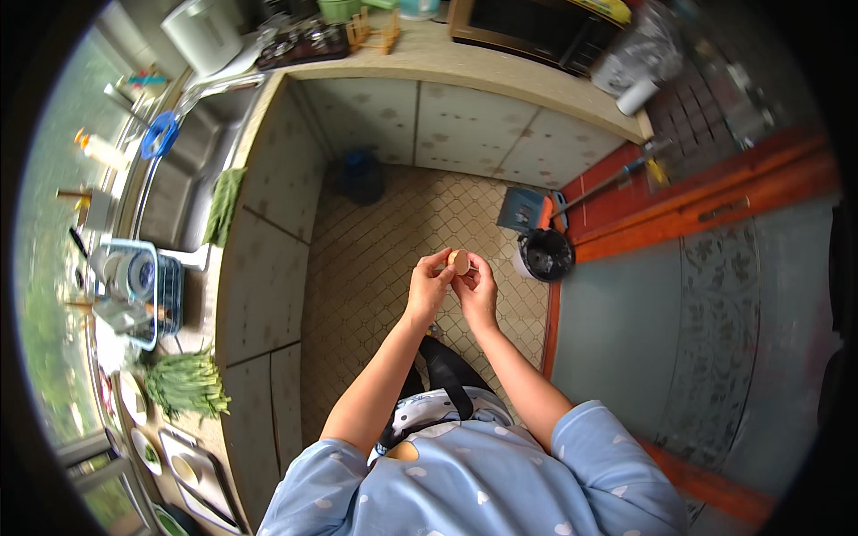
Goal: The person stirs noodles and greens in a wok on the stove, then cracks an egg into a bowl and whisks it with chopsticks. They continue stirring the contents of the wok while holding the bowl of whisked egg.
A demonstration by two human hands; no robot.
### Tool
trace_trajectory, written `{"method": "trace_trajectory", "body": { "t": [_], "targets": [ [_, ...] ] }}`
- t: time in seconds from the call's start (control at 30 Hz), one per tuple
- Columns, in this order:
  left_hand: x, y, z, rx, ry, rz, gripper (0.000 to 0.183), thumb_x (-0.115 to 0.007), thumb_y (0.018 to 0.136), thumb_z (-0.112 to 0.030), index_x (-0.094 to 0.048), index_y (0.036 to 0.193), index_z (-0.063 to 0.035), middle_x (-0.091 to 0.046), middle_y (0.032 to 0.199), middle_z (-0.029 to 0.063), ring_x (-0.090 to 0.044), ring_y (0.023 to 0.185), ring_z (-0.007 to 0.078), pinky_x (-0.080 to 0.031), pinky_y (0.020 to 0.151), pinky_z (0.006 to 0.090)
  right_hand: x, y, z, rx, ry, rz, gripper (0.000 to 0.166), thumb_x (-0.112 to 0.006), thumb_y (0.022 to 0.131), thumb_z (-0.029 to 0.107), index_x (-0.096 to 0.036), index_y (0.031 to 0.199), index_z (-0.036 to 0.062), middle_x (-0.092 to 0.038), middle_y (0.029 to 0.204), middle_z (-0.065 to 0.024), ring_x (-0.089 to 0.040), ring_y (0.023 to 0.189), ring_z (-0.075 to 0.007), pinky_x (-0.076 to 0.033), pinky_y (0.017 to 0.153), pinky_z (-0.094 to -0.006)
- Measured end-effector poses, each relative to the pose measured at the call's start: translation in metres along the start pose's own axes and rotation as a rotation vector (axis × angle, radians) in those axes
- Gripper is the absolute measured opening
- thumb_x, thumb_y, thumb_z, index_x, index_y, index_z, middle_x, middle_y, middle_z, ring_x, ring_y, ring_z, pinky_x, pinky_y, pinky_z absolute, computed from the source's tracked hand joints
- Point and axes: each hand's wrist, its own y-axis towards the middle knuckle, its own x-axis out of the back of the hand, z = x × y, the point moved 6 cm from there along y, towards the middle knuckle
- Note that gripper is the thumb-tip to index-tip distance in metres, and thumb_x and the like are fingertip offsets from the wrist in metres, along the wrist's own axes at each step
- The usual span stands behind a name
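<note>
My left hand (429,285) and my right hand (477,288) meet in front of my body, above the tiled floor. Between their fingertips is a small light-brown eggshell (458,262), its pale side turned up. Fingers from both hands touch it, and they hide part of its rim. Whether anything is left inside the shell is too small to tell. To the right of my hands, a bin with a black liner (548,254) stands on the floor by the door frame.
Behind the bin lie a blue dustpan (521,209) and a broom (593,191). Along the left counter are a sink (181,181), a blue dish basket (171,295), leafy greens (191,385) and a cutting board (191,445) with a bowl (186,470) and a knife (211,507). A sliding door (617,335) stands right.
</note>
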Motion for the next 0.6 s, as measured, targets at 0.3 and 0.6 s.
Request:
{"method": "trace_trajectory", "body": {
  "t": [0.3,0.6],
  "targets": [
    [-0.091,0.000,0.027,0.096,0.022,0.270,0.038,-0.058,0.085,-0.006,-0.051,0.121,0.0022,-0.055,0.109,0.0106,-0.059,0.090,0.0183,-0.048,0.074,0.0282,0.089,-0.029,-0.001,0.025,0.009,-0.375,0.045,-0.063,0.082,-0.001,-0.043,0.122,-0.0009,-0.057,0.109,-0.0136,-0.058,0.099,-0.0169,-0.048,0.085,-0.0277],
    [-0.151,-0.013,0.050,0.186,0.074,0.400,0.027,-0.060,0.083,-0.005,-0.055,0.109,0.0019,-0.057,0.103,0.0086,-0.059,0.088,0.0166,-0.050,0.077,0.0272,0.145,-0.058,-0.013,-0.050,0.099,-0.578,0.045,-0.065,0.079,0.000,-0.046,0.120,-0.0015,-0.058,0.106,-0.0130,-0.059,0.094,-0.0166,-0.050,0.081,-0.0271]
  ]
}}
